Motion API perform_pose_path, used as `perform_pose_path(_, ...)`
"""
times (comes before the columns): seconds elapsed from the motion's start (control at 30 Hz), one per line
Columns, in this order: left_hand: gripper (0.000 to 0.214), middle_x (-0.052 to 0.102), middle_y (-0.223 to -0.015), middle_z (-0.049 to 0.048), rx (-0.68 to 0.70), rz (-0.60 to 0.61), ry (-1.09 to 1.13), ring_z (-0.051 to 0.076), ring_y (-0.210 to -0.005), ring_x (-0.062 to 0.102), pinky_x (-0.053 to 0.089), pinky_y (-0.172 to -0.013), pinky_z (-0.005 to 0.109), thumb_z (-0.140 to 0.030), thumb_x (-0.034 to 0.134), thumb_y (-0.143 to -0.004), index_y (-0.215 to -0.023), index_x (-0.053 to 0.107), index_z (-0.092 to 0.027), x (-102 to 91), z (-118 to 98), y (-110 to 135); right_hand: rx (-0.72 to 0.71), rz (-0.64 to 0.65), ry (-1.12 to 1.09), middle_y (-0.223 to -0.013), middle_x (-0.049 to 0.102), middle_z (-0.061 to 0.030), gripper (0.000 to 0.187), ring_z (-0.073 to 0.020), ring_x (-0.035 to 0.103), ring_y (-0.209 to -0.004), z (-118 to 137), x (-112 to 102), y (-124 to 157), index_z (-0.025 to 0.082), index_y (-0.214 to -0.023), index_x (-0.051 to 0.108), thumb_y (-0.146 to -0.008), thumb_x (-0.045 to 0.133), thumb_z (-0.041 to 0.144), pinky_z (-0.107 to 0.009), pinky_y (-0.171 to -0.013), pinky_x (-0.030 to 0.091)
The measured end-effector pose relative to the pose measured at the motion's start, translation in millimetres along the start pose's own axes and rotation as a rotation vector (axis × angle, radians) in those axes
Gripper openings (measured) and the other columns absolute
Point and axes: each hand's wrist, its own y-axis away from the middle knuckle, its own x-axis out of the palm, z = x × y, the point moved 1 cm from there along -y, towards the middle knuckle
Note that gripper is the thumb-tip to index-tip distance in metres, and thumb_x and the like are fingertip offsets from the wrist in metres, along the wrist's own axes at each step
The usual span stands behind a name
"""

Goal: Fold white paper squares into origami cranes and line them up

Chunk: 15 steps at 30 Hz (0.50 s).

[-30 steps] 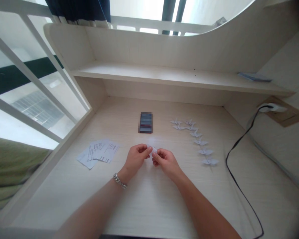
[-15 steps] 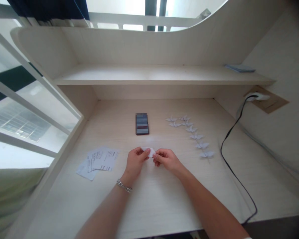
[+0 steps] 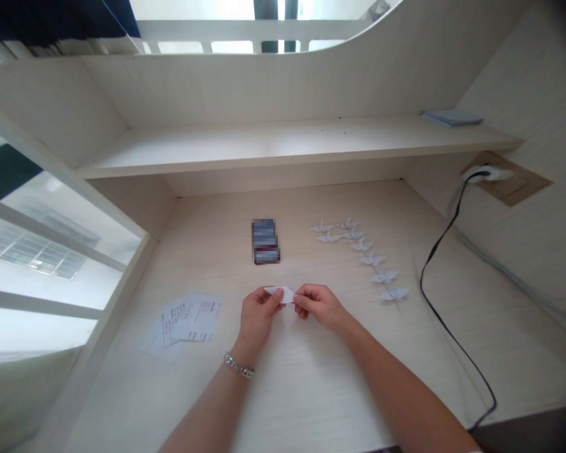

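From the head view, we look down on a pale wood-grain desk (image 3: pixel 302 396), and here are both bare hands, meeting near its middle. We see the left hand (image 3: pixel 257 314) gripping a small folded piece of white paper (image 3: pixel 287 296), thumb pressed on top and fingers tucked behind. And the right hand (image 3: pixel 321 306)? It's pinching the paper's right tip between thumb and forefinger, the other fingers curled in. So the paper sits right between the two, its pointed left end poking out past the left thumb.

We spot a silver chain bracelet (image 3: pixel 239 366) on the left wrist. Just beyond the hands lies a dark rectangular device (image 3: pixel 265 241), its face pixelated, so we can't read it. Over on the left, overlapping white printed sheets (image 3: pixel 195 318) lie flat, well apart from the left hand. Across to the right, what a line-up: eight small white folded-paper birds (image 3: pixel 372 260), bunched at the far end and trailing towards us. Past them, a black cable (image 3: pixel 446 327) snakes down from a white plug (image 3: pixel 495 174) at the wall, and up on the pale shelf (image 3: pixel 245 141) rests a flat bluish booklet-like item (image 3: pixel 451 117).
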Motion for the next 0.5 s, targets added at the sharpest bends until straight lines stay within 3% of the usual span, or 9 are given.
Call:
perform_pose_path(0.27, 0.027, 0.065, -0.072, 0.0039, 0.026, -0.072, 0.041, 0.012, -0.066, 0.058, 0.047, -0.064, 0.025, -0.030, 0.073, -0.061, -0.076, 0.064, -0.010, 1.0, 1.9, -3.7, -0.033, -0.040, 0.006, -0.056, 0.056, 0.0014, 0.027, -0.0082, 0.049, -0.044, -4.6, 2.1, -6.1, 0.015, -0.068, 0.054, -0.076, 0.058, 0.040, -0.020, -0.041, 0.039)
perform_pose_path(0.5, 0.024, 0.063, -0.067, 0.0025, 0.064, -0.011, 0.009, 0.011, -0.061, 0.056, 0.045, -0.059, 0.023, -0.029, 0.072, -0.061, -0.075, 0.065, -0.011, 4.3, 6.9, -10.6, -0.054, -0.099, 0.026, -0.053, 0.056, 0.0017, 0.029, -0.0087, 0.050, -0.043, -10.0, -3.6, -3.0, 0.015, -0.066, 0.056, -0.074, 0.059, 0.043, -0.021, -0.042, 0.040)
